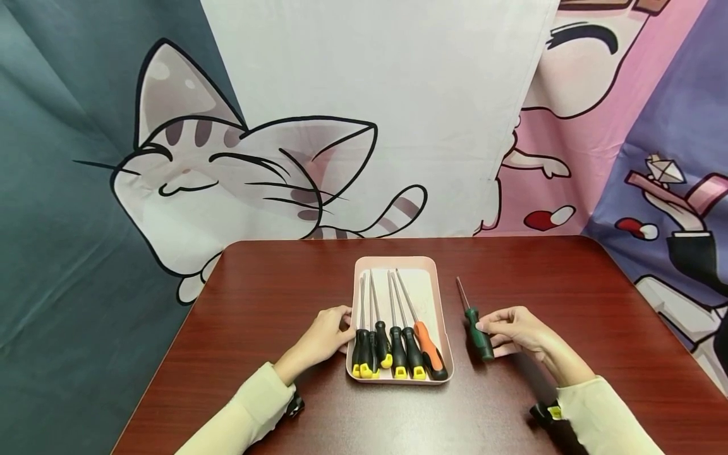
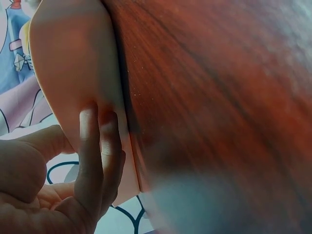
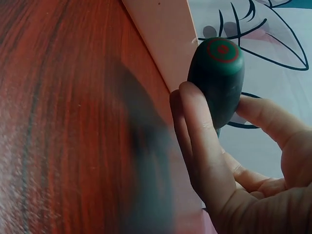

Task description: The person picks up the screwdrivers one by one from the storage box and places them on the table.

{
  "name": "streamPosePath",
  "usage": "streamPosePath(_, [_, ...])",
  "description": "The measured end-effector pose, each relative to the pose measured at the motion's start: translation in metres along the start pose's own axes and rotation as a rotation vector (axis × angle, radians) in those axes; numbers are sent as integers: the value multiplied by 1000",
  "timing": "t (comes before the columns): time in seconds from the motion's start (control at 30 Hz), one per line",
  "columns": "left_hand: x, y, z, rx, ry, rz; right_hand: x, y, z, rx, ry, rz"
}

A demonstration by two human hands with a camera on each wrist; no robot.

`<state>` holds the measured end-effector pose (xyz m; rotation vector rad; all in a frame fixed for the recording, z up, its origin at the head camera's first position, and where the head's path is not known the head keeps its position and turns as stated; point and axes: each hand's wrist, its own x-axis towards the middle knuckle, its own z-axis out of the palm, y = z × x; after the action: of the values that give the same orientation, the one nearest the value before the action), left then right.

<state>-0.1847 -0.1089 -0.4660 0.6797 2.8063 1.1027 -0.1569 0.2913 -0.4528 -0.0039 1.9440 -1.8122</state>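
A green-handled screwdriver (image 1: 478, 335) is pinched between the thumb and fingers of my right hand (image 1: 523, 332), to the right of the tray. Its thin shaft points away from me, and the right wrist view shows the red rings on its handle end (image 3: 222, 49). My left hand (image 1: 324, 332) grips the left side of a shallow pink tray (image 1: 446, 354), fingers against its outer wall (image 2: 73, 53) and thumb at the rim. Inside the tray lie several black-and-yellow screwdrivers (image 1: 397, 354) and one orange-and-black screwdriver (image 1: 428, 344), handles toward me.
Everything stands on a dark reddish wooden table (image 1: 273, 272). Behind its far edge hangs a printed cloth (image 1: 387, 76) with a cartoon cat. Black straps with devices (image 1: 548, 412) show under both wrists.
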Motion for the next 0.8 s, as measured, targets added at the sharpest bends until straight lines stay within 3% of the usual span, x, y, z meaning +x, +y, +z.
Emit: streamPosePath(0.8, [0, -4, 2, -21, 2, 0, 4, 6, 1, -67, 68, -17])
